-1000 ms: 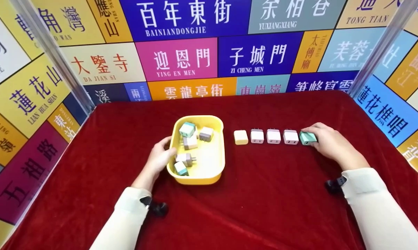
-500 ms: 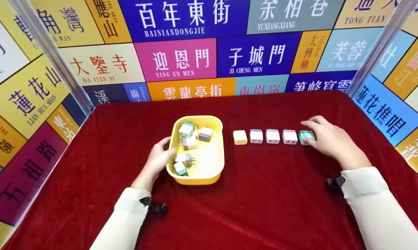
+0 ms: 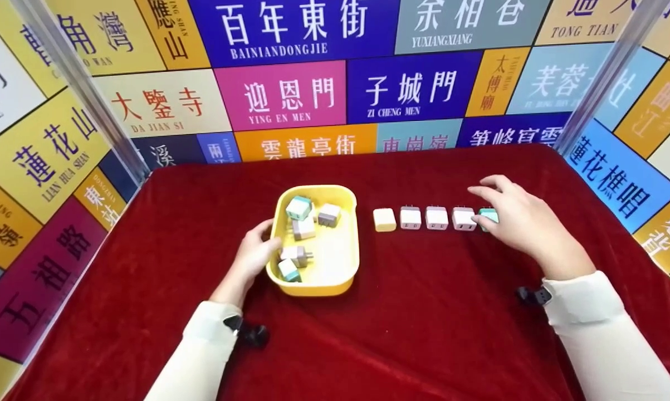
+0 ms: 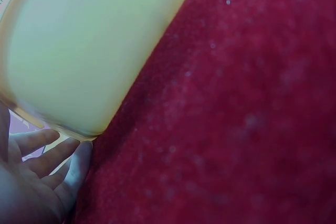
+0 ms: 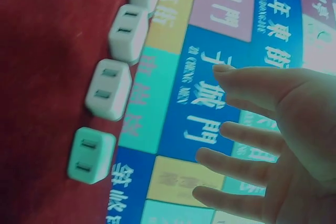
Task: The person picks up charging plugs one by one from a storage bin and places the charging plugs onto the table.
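My left hand (image 3: 254, 250) holds the left side of a yellow plastic tub (image 3: 315, 289), thumb over its rim and fingers along the outside; the left wrist view shows fingertips at the tub's edge. In the tub lie several two-tone plug chargers, such as a white-and-green charger (image 3: 299, 208) and a white-and-grey charger (image 3: 329, 215). To the right runs a row of chargers: a yellow one (image 3: 385, 220), three white-and-grey ones (image 3: 436, 218), and a green charger (image 5: 90, 156) at the end. Over this green charger hovers my right hand (image 3: 518, 223), fingers spread, holding nothing and partly covering it.
A dark red cloth (image 3: 424, 334) covers the table. Behind and beside it stand panels with colourful street-name signs (image 3: 282, 94). Clear posts (image 3: 117, 128) rise at the back corners. Black wrist cameras (image 3: 255, 335) are strapped to both wrists.
My right hand let go of the green charger, which stays at the row's right end. It then lifted away and moved slightly left, fingers spreading. My left hand and the tub stay put.
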{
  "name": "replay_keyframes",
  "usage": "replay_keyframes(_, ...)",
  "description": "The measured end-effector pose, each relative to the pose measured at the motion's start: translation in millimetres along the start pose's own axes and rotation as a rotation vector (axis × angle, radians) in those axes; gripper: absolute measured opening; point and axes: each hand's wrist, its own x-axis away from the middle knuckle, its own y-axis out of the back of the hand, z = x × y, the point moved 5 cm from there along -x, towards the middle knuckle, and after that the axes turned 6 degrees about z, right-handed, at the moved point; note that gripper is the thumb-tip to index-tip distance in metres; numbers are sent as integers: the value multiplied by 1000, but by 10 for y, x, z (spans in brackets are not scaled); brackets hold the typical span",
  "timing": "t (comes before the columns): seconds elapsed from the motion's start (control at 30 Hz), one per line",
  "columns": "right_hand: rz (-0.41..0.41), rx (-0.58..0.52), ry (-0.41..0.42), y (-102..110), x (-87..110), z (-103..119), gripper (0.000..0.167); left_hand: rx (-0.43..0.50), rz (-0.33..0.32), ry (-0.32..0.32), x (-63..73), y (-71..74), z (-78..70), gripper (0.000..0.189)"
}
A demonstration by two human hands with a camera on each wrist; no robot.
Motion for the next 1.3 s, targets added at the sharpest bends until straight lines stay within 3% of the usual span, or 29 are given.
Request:
replay_keyframes(0.27,-26,-20,74,117,12,308,53,-3,-3,-11,0,6,2,60)
replay_keyframes(0.8,-53,-49,196,200,-195,968,52,-3,-4,8,6,0,-17,60)
replay_keyframes(1.3,-45,-114,339,117,-501,1877,51,-16,-14,-5,-2,16,-8,61)
